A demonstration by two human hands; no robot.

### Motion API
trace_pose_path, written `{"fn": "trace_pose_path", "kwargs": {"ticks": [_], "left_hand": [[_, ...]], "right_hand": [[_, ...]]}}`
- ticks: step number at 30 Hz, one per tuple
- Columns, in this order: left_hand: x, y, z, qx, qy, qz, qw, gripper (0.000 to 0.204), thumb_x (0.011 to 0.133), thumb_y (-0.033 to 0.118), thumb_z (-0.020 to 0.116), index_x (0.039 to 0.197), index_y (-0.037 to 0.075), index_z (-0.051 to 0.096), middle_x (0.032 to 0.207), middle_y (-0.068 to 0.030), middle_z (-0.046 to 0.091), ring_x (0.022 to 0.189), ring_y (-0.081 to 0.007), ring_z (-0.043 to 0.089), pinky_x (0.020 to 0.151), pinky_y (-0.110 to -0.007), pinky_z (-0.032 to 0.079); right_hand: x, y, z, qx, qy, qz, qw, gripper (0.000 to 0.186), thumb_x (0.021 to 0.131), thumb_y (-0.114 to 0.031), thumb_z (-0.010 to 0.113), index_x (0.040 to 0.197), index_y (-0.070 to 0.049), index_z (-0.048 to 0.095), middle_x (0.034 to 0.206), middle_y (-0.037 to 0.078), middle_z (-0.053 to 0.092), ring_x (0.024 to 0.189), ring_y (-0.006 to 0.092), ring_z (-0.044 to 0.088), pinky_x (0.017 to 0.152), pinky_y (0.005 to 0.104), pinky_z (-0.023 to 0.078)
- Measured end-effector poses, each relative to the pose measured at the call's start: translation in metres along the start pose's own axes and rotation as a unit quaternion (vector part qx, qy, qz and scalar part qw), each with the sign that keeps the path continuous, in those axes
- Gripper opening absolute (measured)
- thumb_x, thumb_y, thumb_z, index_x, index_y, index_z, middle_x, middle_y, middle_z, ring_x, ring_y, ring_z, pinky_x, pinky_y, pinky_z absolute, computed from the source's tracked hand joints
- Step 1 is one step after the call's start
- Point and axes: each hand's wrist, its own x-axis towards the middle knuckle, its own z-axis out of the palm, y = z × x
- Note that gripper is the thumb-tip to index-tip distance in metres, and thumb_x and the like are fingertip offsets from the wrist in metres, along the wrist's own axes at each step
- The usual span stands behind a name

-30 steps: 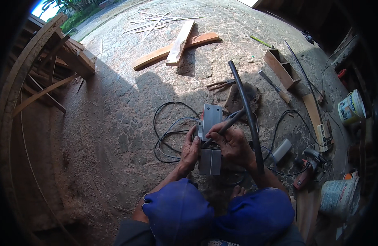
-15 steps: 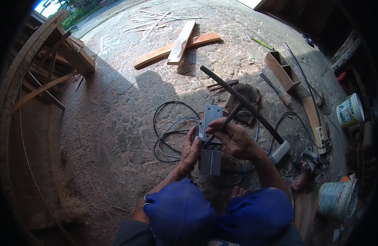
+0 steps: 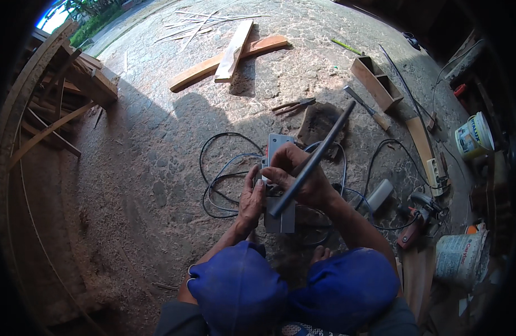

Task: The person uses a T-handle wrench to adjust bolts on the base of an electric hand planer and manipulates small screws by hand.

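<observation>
Low in front of my knees stands what looks like an electric planer, its flat silver sole plates turned up. My left hand presses along its left side, fingers against the body. My right hand is closed on a dark T-handled wrench above the planer. The wrench's long crossbar slants from upper right down to lower left over the near plate. Its stem and tip are hidden behind my right hand, so I cannot tell whether the tip sits on a screw.
Cables loop around the planer. Beyond lie pincers, a chisel and a wooden box. On the right are a pale block, a power strip, a red power tool and buckets. Crossed boards lie far off.
The wrench has turned in my right hand; its crossbar now leans the other way, over the planer. My left hand stays on the planer's side. The whole view has shifted slightly.
</observation>
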Motion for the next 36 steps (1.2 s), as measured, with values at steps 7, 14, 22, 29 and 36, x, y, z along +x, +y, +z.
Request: {"fn": "trace_pose_path", "kwargs": {"ticks": [7,14,22,29,36], "left_hand": [[-0.005,0.012,0.012,0.005,-0.011,0.011,1.0,0.053,0.11,0.017,0.043,0.159,0.01,0.026,0.143,-0.0129,0.052,0.118,-0.0173,0.06,0.1,-0.031,0.051],[-0.006,0.01,0.006,0.049,0.025,0.004,0.998,0.052,0.109,0.021,0.046,0.158,0.011,0.031,0.107,-0.0033,0.062,0.075,-0.0047,0.051,0.062,-0.022,0.044],[0.004,-0.01,-0.007,0.048,0.0,0.036,0.998,0.062,0.108,0.031,0.055,0.16,0.016,0.025,0.137,-0.0129,0.057,0.117,-0.0213,0.063,0.095,-0.034,0.056],[0.005,-0.012,-0.014,0.021,-0.004,0.022,1.0,0.057,0.108,0.023,0.05,0.159,0.012,0.026,0.14,-0.0138,0.054,0.122,-0.0203,0.059,0.099,-0.033,0.052],[0.005,-0.012,-0.004,0.003,-0.015,0.018,1.0,0.058,0.108,0.022,0.051,0.159,0.011,0.026,0.136,-0.0117,0.056,0.118,-0.0195,0.06,0.098,-0.034,0.052]], "right_hand": [[0.0,-0.018,-0.03,0.02,-0.114,0.027,0.993,0.017,0.099,-0.009,0.067,0.114,-0.002,0.061,0.095,0.004,0.068,0.091,0.0133,0.067,0.085,0.0307,0.055],[-0.013,-0.013,-0.023,-0.169,-0.009,-0.059,0.984,0.013,0.093,-0.01,0.074,0.098,0.001,0.068,0.092,0.014,0.074,0.091,0.0184,0.074,0.074,0.033,0.059],[-0.018,0.002,-0.007,-0.161,0.037,-0.031,0.986,0.024,0.093,-0.016,0.077,0.103,-0.001,0.062,0.081,0.006,0.064,0.08,0.0179,0.07,0.072,0.031,0.057],[-0.021,-0.006,-0.015,-0.101,-0.05,-0.035,0.993,0.019,0.096,-0.008,0.07,0.111,0.0,0.062,0.095,0.012,0.071,0.088,0.0192,0.072,0.076,0.0345,0.058],[-0.028,0.002,-0.016,-0.219,0.038,-0.079,0.972,0.014,0.095,-0.012,0.072,0.102,-0.001,0.067,0.085,0.014,0.069,0.079,0.0249,0.071,0.069,0.0355,0.057]]}}
